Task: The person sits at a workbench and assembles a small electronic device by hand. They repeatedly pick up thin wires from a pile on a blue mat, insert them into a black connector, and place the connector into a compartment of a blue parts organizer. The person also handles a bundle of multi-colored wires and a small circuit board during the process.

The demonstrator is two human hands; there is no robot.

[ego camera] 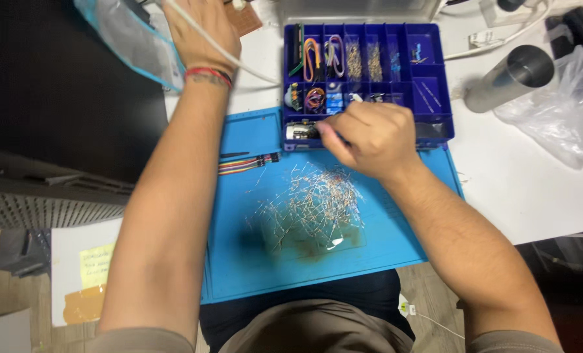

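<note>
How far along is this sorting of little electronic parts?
Several compartments of the blue organizer box already hold wires and small parts. The right hand is closed over the box's front row; what its fingers hold is hidden. The left hand rests on a clear bag at the table's far edge. A large loose pile of resistors lies on the blue mat, so much seems left.

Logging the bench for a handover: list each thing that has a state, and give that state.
Blue compartment box: lid open, compartments partly filled.
Resistor pile: loose, spread on the blue mat.
Jumper wires: lying flat on the mat.
Metal cylinder: lying on its side.
Right hand: closed, at the box's front edge.
Left hand: resting on a clear bag.
</note>
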